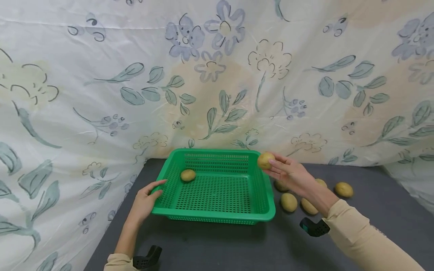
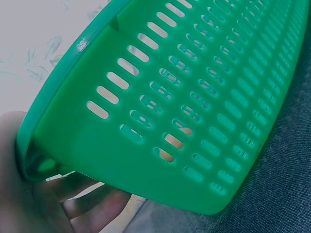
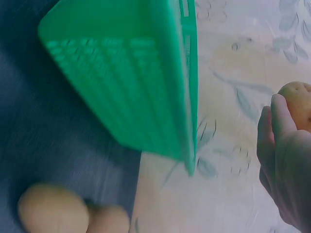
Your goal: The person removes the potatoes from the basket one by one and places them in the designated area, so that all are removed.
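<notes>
A green plastic basket (image 1: 217, 215) with slotted walls sits on the dark table, and one potato (image 1: 188, 175) lies inside it near the left wall. My left hand (image 1: 144, 201) grips the basket's left rim; the left wrist view shows its fingers (image 2: 104, 208) tucked under that rim. Between the thumb and fingers of my right hand (image 1: 296, 178) is another potato (image 1: 265, 160), held up by the basket's right rim. In the right wrist view, that held potato (image 3: 297, 104) is partly cut off by the frame edge.
Right of the basket, several loose potatoes (image 1: 289, 202) lie on the dark tabletop (image 1: 210, 248), some partly hidden under my right forearm. One potato (image 1: 344, 189) sits farther right. A floral cloth (image 1: 217, 94) hangs behind the table and along its left side.
</notes>
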A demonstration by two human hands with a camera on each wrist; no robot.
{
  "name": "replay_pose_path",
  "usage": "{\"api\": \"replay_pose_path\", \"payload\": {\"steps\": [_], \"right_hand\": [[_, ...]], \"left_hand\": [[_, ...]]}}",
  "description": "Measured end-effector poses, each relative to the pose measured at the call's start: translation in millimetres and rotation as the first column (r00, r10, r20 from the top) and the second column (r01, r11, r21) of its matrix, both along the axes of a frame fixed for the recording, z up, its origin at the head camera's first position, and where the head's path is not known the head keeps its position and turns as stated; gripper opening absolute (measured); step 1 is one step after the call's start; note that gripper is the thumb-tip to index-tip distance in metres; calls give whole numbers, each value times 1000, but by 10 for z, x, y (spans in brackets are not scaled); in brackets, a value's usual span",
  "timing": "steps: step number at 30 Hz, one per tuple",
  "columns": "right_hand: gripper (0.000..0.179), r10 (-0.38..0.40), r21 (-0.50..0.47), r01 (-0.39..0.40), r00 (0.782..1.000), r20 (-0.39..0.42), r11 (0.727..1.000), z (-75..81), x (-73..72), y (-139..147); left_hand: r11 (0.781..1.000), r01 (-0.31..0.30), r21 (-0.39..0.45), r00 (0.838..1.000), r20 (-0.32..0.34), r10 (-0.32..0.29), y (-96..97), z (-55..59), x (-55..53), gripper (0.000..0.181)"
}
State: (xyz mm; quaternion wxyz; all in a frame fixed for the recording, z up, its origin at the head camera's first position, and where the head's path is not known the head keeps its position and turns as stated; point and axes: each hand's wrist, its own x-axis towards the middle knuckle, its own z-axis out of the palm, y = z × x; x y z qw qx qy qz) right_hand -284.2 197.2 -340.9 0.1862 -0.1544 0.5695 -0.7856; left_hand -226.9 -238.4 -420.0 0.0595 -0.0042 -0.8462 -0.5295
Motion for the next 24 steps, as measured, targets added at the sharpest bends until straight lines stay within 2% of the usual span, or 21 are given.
{"api": "replay_pose_path", "payload": {"steps": [4,11,20,22,24], "right_hand": [[69,-36,-3,36,999,12,999,-40,46,232],[79,-95,-68,99,994,60,993,-190,115,693],[80,-184,-20,187,978,99,982,-478,145,1226],[74,-193,-14,195,977,96,981,-540,163,1310],[56,-178,-29,181,981,80,983,-610,173,1392]], "left_hand": [[1000,-3,-2,1000,1,3,4,9,1,38],[1000,0,-7,1000,13,0,0,6,8,39],[1000,-3,-19,1000,15,4,0,10,12,39],[1000,-3,-20,1000,17,4,4,9,14,39],[1000,-6,-20,1000,15,6,7,11,15,39]]}}
